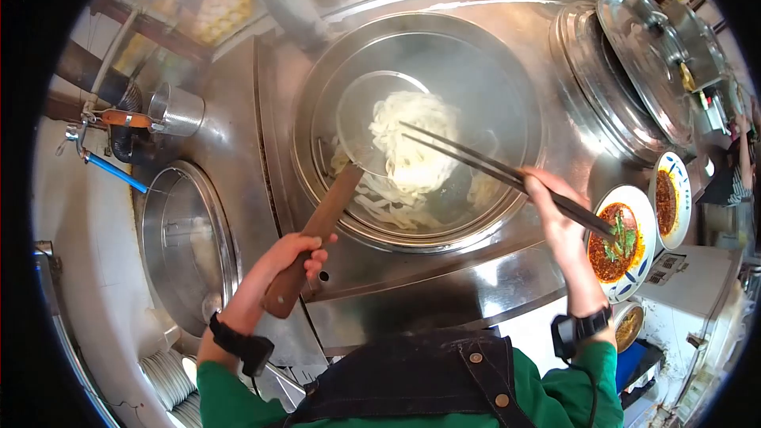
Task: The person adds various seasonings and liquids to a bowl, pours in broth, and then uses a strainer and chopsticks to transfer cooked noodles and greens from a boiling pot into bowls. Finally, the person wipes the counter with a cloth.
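Observation:
My left hand (300,260) is wrapped round the wooden handle (329,210) of a strainer (354,99), whose round rim lies over the big steaming pot (307,182). Wide white noodles (416,131) are heaped in the strainer, and more noodles (396,210) float in the water beside it. In my right hand (555,210) is a pair of long dark chopsticks (491,166). Their tips reach to the noodle heap; steam blurs whether they touch it. Close to my right wrist stands a bowl of red chili sauce with green leaves (621,242).
A second bowl of red sauce (668,198) sits behind the first. Large metal lids (594,83) lean at the right of the stove. At the left are a deep steel pot (186,246), a perforated metal cup (176,109) and stacked plates (166,380). Another person (733,162) is at far right.

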Demonstrator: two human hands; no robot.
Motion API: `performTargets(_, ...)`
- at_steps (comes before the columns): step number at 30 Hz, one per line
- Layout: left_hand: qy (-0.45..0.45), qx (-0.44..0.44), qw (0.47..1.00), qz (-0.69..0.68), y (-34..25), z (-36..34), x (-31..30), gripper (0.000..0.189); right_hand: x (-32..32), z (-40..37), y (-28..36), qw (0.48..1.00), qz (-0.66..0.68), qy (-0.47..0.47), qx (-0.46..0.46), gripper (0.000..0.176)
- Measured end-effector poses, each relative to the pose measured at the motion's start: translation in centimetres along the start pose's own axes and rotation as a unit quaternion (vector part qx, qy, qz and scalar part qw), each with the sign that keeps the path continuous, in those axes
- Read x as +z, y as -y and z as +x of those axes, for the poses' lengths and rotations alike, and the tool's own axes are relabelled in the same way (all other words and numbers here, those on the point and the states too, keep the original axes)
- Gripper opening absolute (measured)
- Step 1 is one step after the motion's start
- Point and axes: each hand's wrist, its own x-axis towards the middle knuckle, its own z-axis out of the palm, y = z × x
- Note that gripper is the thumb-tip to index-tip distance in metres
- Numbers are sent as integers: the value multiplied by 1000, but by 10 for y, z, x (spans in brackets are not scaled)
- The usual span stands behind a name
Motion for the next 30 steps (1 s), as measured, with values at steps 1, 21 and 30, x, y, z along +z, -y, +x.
performTargets(1,3,0,1000,-2,5,-4,2,31,-12,-7,6,999,-13,20,47,18)
performTargets(21,22,15,1000,11,2,43,27,33,54,31,-76,986,-78,-28,-143,11)
performTargets(30,40,16,995,-94,14,48,15,26,16,0,-45,995,-77,-25,-57,13)
